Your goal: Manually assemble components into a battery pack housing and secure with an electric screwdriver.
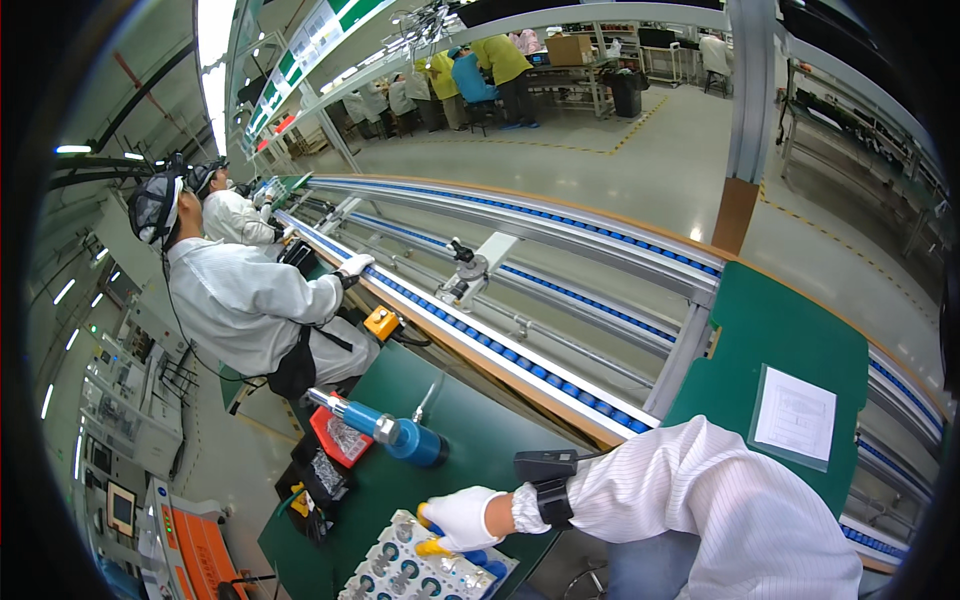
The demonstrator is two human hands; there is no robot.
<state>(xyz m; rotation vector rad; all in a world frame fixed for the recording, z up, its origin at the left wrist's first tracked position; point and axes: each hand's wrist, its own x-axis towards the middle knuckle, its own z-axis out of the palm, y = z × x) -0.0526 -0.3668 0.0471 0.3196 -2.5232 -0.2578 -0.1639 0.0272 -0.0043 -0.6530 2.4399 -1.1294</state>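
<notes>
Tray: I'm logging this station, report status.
Right hand at tray edge, left hand out of view. Tray cut off by lower frame. Blue tool beyond, clear of tray.

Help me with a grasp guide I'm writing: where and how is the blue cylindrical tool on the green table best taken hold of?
Probably best to grip the blue tool by its slimmer barrel, coming from the right, where the gloved right hand is: the barrel is narrower than the wide blue end, and the red bin sits close on the left.
</notes>
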